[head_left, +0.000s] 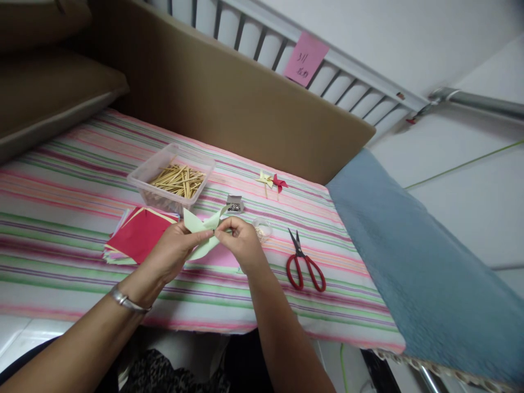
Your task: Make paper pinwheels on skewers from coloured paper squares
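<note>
Striped counter (352, 305): yellow pinwheel (264, 178) and red pinwheel (279, 183), both apparently finished, lie at two o'clock from a pale green pinwheel (196, 222), judged part-assembled, no stick visible on it; unfolded paper (141, 234) remains at nine, sticks (180, 180) at eleven. Left hand (176, 245), forearm in from seven, clamps the green blades, thumb toward centre; right hand (241, 240), forearm from five, pinches thumb-to-forefinger at the hub.

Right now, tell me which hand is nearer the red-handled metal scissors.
Right. The right hand is left of the red-handled metal scissors; the left hand is farther left, by the red-topped square-paper stack.
</note>
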`<action>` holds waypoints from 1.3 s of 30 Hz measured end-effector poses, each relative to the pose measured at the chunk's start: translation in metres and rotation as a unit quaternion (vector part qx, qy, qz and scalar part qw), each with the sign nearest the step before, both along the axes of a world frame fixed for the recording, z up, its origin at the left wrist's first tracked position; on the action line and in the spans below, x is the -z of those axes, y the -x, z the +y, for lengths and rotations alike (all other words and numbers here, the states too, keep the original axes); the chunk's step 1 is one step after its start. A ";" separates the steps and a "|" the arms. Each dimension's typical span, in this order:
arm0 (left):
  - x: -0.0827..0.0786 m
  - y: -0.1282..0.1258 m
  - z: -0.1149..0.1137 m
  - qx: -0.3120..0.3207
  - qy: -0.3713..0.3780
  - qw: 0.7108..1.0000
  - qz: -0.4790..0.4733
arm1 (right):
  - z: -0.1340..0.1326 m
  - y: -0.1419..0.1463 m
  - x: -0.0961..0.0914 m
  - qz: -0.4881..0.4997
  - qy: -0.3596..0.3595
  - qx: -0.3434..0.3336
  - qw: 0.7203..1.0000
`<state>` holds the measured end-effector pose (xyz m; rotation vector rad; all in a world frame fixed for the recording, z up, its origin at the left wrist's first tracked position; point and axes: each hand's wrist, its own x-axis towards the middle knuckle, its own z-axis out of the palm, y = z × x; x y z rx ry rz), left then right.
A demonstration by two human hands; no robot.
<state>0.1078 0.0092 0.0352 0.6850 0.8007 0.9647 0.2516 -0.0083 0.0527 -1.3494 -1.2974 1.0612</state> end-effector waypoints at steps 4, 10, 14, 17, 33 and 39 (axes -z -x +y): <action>0.000 0.000 0.000 -0.005 0.003 1.000 0.001 | 0.001 0.000 0.001 0.000 -0.004 -0.001 1.000; 0.001 0.002 0.000 -0.005 0.004 1.000 0.013 | 0.001 0.000 0.002 -0.003 -0.005 0.001 1.000; 0.003 0.003 -0.001 -0.004 -0.005 1.000 0.015 | 0.001 0.001 0.001 0.002 -0.002 0.007 1.000; 0.003 0.003 0.000 -0.006 -0.009 1.000 0.018 | 0.000 0.001 0.001 0.006 -0.003 0.005 1.000; 0.003 0.004 -0.001 -0.009 -0.008 0.999 0.034 | -0.002 0.001 -0.003 -0.012 -0.016 0.004 1.000; 0.003 0.004 -0.001 -0.010 -0.016 0.999 0.039 | -0.002 0.001 -0.002 -0.024 -0.024 0.004 0.999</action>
